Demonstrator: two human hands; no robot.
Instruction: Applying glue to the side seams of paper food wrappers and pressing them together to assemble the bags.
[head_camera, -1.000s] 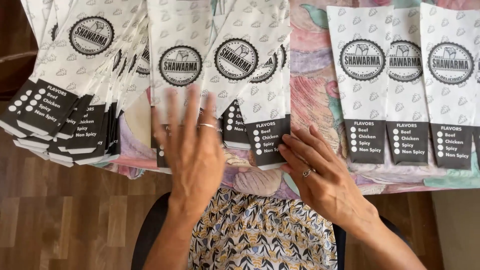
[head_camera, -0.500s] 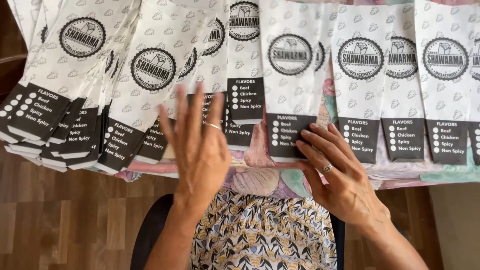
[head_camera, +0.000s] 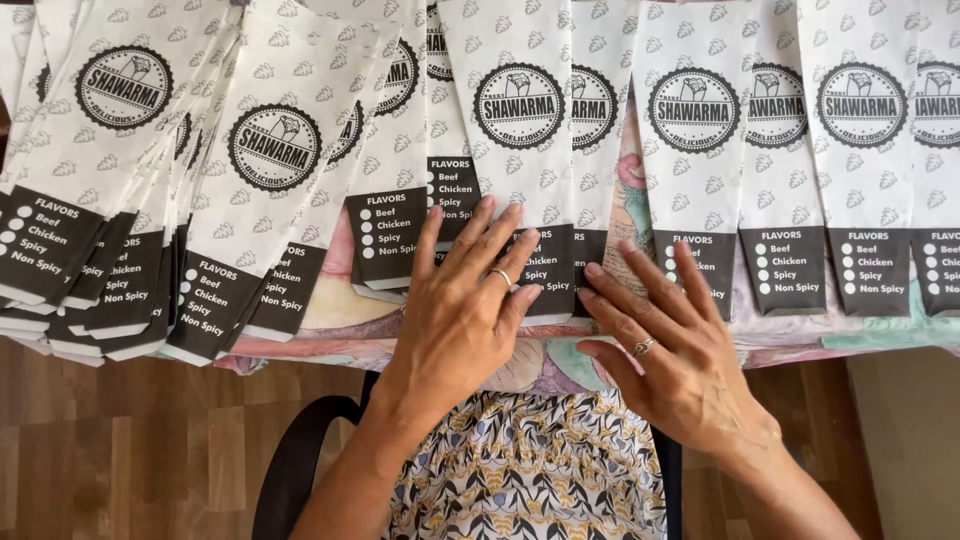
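Note:
Many long white paper bags with a round black emblem and a black band at the lower end lie on a table with a flowery cloth (head_camera: 330, 310). My left hand (head_camera: 465, 300) lies flat, fingers spread, on the lower end of a middle bag (head_camera: 515, 150). My right hand (head_camera: 665, 345) rests flat beside it, fingers touching the black ends of the bags (head_camera: 695, 150) just to the right. Both hands wear a ring. Neither hand grips anything.
A fanned, overlapping pile of the same bags (head_camera: 150, 200) fills the left side. A neat row of bags (head_camera: 865, 160) runs to the right edge. Below the table edge are my patterned clothing (head_camera: 520, 470), a dark chair arm (head_camera: 295, 450) and a wooden floor (head_camera: 130, 440).
Several bags have slid from the left pile toward the right, spreading across the middle. Both hands have shifted right with them and now lie flat on the bags' lower ends.

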